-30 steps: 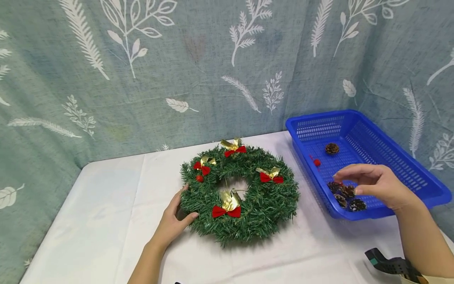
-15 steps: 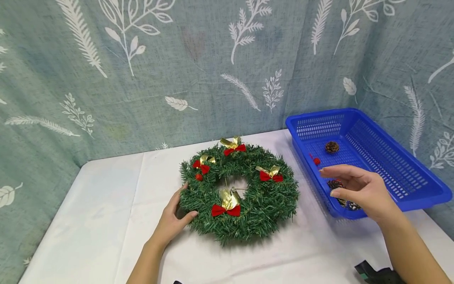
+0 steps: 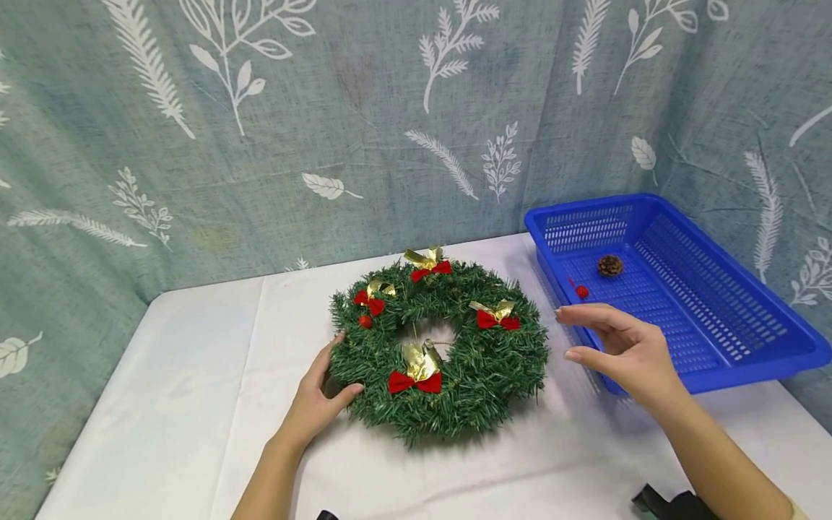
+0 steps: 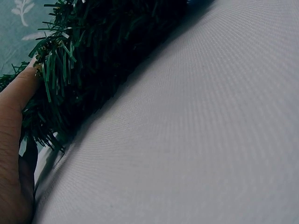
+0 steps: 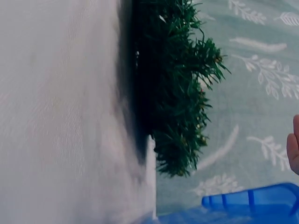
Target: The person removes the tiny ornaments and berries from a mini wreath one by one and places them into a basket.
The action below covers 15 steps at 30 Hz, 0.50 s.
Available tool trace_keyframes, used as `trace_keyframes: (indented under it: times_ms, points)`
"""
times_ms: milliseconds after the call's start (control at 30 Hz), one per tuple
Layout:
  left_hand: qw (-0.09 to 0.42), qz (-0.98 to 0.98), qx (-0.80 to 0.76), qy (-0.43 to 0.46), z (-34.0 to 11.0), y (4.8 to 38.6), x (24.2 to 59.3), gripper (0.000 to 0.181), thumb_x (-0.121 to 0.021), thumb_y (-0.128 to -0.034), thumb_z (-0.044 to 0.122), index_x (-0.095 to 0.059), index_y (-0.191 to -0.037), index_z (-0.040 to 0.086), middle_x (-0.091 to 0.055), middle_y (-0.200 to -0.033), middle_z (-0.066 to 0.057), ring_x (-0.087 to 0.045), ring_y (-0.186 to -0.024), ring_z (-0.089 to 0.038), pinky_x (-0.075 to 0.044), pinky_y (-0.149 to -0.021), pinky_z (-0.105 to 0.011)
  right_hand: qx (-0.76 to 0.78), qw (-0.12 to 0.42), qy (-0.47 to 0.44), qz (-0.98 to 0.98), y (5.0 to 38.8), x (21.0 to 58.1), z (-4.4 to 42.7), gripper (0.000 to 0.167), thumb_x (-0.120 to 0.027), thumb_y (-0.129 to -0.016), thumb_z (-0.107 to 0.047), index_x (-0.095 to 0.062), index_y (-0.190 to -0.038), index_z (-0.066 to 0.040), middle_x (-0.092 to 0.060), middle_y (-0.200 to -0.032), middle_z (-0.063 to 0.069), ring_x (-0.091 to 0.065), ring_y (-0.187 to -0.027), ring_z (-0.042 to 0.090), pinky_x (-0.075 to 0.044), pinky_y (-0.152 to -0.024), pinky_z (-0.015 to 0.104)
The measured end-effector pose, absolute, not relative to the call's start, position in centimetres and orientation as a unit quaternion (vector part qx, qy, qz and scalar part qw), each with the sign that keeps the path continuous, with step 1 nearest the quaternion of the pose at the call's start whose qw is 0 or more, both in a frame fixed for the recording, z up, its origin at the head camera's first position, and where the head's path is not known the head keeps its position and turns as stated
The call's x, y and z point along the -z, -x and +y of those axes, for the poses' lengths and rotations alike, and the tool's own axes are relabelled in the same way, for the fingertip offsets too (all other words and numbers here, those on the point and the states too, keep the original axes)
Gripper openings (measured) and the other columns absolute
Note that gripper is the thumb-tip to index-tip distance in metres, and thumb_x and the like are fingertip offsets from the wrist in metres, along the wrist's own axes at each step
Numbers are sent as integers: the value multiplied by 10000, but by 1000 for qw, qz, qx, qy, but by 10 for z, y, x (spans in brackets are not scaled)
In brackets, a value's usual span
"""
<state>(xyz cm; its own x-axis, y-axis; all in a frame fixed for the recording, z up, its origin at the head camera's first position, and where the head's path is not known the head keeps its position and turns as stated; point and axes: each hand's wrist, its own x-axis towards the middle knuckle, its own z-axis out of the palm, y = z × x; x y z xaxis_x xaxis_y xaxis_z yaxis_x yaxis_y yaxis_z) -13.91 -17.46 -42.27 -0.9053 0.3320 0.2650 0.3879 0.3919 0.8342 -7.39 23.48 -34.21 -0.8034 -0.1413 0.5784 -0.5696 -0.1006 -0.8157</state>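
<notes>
A green Christmas wreath (image 3: 481, 390) with red and gold bows lies on the white table. My left hand (image 3: 312, 408) holds its left edge, thumb on the near side and fingers farther back; some fingertips are hidden in the greenery. In the left wrist view the thumb (image 4: 21, 91) touches the wreath's needles. My right hand (image 3: 624, 350) is in the air between the wreath and the blue basket, its thumb and fingers apart, with nothing visible between them. Only a bit of the right hand (image 5: 293, 149) shows at the edge of the right wrist view.
The blue plastic basket (image 3: 767, 375) stands at the right. In it are a pinecone (image 3: 609, 266) and a small red ball (image 3: 581, 292); the right hand covers its near-left corner. A patterned curtain (image 3: 260, 180) hangs behind the table. A black strap (image 3: 669, 503) is near the right forearm.
My right hand has moved left from over the pinecones in the basket toward the wreath, and now hides those pinecones. The left hand and the wreath have stayed in place.
</notes>
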Motion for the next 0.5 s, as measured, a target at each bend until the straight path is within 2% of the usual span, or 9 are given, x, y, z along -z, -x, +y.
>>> trace_keyframes:
  times_ms: [133, 333, 500]
  points:
    - [27, -832, 511, 217, -178, 144, 430, 809, -706, -816, 12, -261, -1492, 48, -255, -1541, -126, -227, -1399, -182, -225, -1037, -52, -679, 155, -244, -675, 77, 341, 229, 401, -647, -747, 223, -543, -1134, 213, -664, -1139, 70, -603, -1118, 169, -429, -1009, 254]
    - [27, -830, 514, 213, -185, 154, 450, 855, -720, -819, 42, -246, -1508, 222, -241, -1553, -17, -225, -1411, -218, -218, -1049, -60, -683, 146, -220, -682, 87, 337, 221, 387, -641, -784, 183, -589, -1164, 124, -677, -1123, 22, -614, -1096, 139, -466, -966, 236]
    - [28, -830, 511, 222, -186, 155, 453, 848, -721, -832, 89, -241, -1503, 287, -235, -1555, 8, -201, -1425, -253, -222, -1078, -114, -703, 159, -230, -653, 95, 334, 211, 380, -636, -772, 203, -605, -1143, 125, -685, -1105, 69, -628, -1072, 168, -492, -933, 242]
